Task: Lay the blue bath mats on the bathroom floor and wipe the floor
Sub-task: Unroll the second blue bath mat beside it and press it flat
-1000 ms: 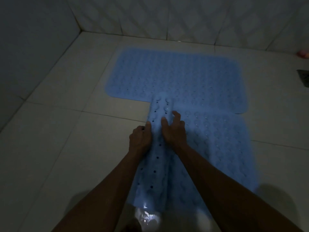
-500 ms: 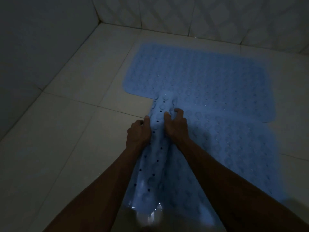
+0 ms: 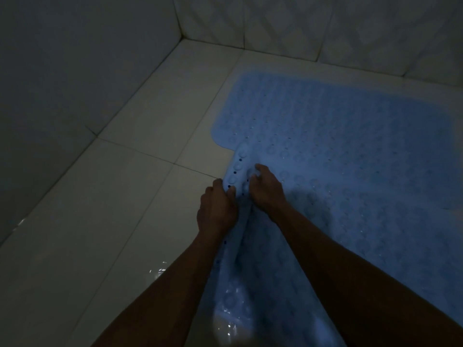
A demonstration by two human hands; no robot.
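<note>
Two hands (image 3: 240,196) gripping one of two blue mats (image 3: 238,171).

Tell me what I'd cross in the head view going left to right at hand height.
Dark wall → bare white floor tiles → left hand gripping the folded-up edge of the near blue mat → right hand pinching the same fold → flat part of that mat.
</note>
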